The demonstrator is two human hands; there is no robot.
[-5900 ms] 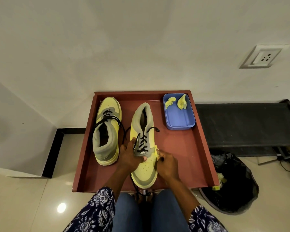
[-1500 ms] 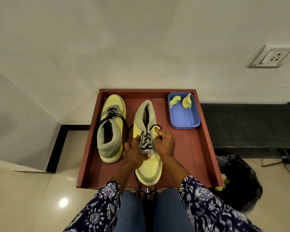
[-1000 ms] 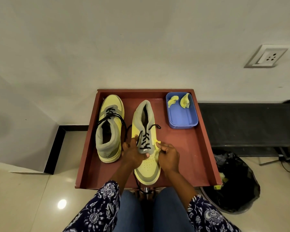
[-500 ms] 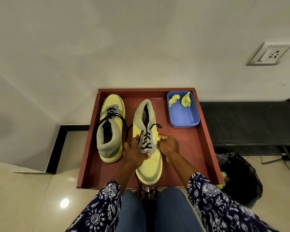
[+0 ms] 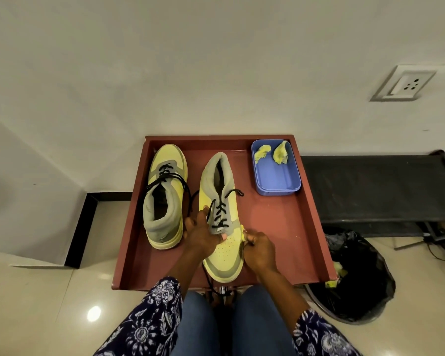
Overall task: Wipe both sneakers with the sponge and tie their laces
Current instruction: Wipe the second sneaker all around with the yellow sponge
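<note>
Knees in blue jeans (image 5: 198, 327) and two flower-print sleeves (image 5: 152, 317) fill the near edge of the view. Just beyond them stands a red-brown desk (image 5: 280, 242) with a raised rim, set against a pale wall.

On its near middle lies the right sneaker (image 5: 225, 250), yellow and grey, toe toward the person and heel toward the wall. The left hand (image 5: 202, 235) grips it from its left side, fingers curled over the grey tongue and the lower rows of the black laces (image 5: 220, 214), thumb on the shoe's edge. The right hand (image 5: 258, 249) is closed on a small yellow sponge (image 5: 243, 233), pinching it against the shoe's right side just where the toe cap begins. Only a corner of the sponge shows above the fingers. One lace end (image 5: 235, 192) trails off the shoe to the right, untied; another hangs over the near edge of the desk.

The left sneaker (image 5: 165, 196) sits beside it to the left, well apart from both hands, turned the other way with its toe toward the wall and its laces loose.

At the far right corner rests a blue tub (image 5: 276, 181) holding two yellow scraps (image 5: 262, 152). On the floor to the right sits a bin with a black bag (image 5: 357, 286), and a wall socket (image 5: 405, 83) shows higher up.
</note>
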